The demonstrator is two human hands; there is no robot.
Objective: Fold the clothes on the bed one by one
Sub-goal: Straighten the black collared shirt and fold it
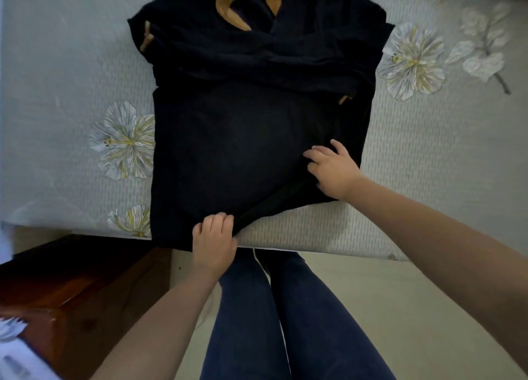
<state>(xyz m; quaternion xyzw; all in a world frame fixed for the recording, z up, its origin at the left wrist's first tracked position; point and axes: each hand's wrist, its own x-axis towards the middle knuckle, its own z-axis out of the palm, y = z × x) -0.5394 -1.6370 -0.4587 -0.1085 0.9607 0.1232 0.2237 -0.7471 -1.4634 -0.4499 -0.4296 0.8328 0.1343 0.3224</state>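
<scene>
No brand, label or writing can be read on anything here. A black garment (243, 128) lies spread on the bed (414, 179), which is covered in a pale grey sheet printed with white and yellow flowers. The garment's long axis runs straight away from me: its neckline, showing a tan lining, points to the far side of the bed, and its bottom hem comes to the near edge, the left corner hanging just over it. The sleeves are folded across the chest.

My left hand (214, 242) is at the near edge of the bed, fingers curled tight around the hem — it grips a bunched strip of black fabric that stretches diagonally up toward my right hand (331, 171). My right hand lies on the garment's lower right part, fingers bent onto the cloth; whether it pinches the fabric or only presses it, I cannot tell.

Below the bed edge are my legs in dark blue jeans (285, 322), on a pale floor.
</scene>
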